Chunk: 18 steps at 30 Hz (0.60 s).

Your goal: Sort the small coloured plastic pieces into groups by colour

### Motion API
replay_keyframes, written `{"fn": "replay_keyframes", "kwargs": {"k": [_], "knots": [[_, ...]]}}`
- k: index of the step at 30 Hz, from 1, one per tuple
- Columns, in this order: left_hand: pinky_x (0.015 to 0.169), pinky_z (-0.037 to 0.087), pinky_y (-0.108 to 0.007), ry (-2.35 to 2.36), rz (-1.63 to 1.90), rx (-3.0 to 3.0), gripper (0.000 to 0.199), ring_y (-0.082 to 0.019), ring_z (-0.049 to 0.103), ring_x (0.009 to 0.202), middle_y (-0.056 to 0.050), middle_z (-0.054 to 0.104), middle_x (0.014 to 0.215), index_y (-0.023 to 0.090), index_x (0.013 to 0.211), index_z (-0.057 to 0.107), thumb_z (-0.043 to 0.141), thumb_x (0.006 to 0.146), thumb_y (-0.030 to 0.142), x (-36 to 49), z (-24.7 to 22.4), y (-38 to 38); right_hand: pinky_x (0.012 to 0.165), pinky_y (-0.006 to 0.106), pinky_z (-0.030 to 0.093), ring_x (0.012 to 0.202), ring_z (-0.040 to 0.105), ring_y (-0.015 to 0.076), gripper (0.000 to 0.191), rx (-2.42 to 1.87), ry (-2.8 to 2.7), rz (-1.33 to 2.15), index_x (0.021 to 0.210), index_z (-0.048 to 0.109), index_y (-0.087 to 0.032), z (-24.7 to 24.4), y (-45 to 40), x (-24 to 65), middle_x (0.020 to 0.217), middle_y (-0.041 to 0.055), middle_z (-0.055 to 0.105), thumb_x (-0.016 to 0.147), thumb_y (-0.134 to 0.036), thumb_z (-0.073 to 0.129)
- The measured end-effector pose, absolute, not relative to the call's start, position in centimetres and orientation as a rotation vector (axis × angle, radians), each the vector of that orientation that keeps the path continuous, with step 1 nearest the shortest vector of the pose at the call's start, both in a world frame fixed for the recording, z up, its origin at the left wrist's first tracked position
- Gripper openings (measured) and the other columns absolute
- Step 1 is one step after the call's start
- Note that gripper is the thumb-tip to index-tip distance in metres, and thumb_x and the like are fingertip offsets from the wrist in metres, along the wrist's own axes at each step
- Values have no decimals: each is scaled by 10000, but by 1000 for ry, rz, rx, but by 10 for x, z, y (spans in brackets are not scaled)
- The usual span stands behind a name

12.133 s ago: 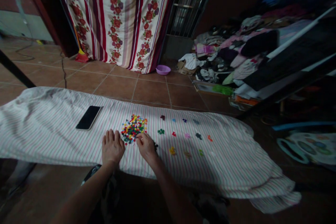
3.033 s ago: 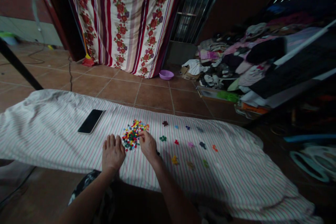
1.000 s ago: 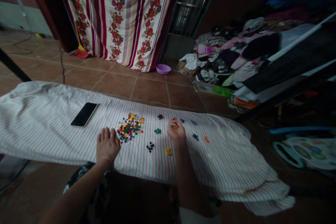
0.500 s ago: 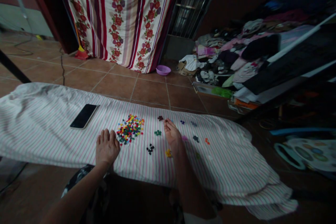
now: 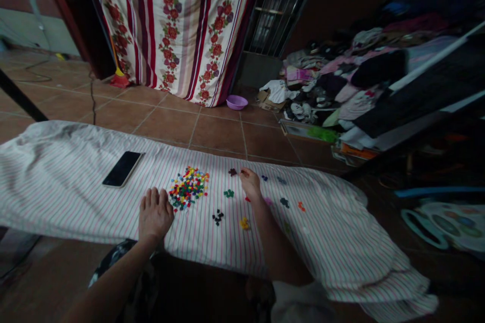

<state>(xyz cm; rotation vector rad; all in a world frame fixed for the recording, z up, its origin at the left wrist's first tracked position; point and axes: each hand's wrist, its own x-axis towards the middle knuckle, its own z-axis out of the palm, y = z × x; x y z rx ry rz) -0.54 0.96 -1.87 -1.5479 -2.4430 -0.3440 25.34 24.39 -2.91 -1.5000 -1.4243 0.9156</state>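
Note:
My left hand [image 5: 155,214] lies flat, palm down, on the striped cloth with its fingers stretched out. Its fingertips are beside a mixed heap of small coloured pieces [image 5: 189,186]. Beyond the heap, my right hand [image 5: 250,182] hovers over or rests on the cloth, fingers curled in a pinch; what they hold, if anything, is too small to make out. Just left of its fingertips is a dark brown cluster [image 5: 232,172]. Around it sit green pieces [image 5: 229,194], black pieces [image 5: 217,217], yellow pieces [image 5: 244,223] and a partly hidden red piece [image 5: 247,199].
A phone [image 5: 122,168] lies left on the striped cloth [image 5: 76,176]. Right of my forearm are dark blue-grey pieces [image 5: 284,203] and orange pieces [image 5: 301,206]. Past the cloth's far edge, a purple bowl [image 5: 237,103] stands on the tiled floor near a clothes pile [image 5: 341,70].
My right hand has turned and its fingers have curled in. A red piece now shows beside its wrist. The left hand stays in place; the view has shifted slightly.

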Motion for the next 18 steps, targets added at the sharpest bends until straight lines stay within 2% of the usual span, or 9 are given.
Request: {"fn": "replay_keyframes", "kwargs": {"k": [8,14,18], "knots": [[1090,337,-493,-2451,-313,-1541,488,-361,435,1327,-242,516,1374,49,1273,580,378,883,262,-4,-19,10,991,337,407,1076,621,228,342,-1633,-1674,761,943,739,-200,-18,247,237,1048,102,714,745,-29,518],[1088,339,-494,-2425,-316,-1538,483,-365,437,1325,-242,522,1368,53,1269,587,380,889,267,-5,-21,10,990,354,408,1084,616,248,400,-1630,-1728,753,1013,727,-186,-21,246,232,1052,109,714,743,-8,493],[1086,342,-494,-2428,-316,-1539,480,-373,437,1324,-242,521,1368,51,1268,587,385,888,262,-5,-21,10,990,337,422,1081,625,227,431,-1569,-1719,810,1048,716,-220,-24,245,234,1035,68,724,728,-19,508]]}}
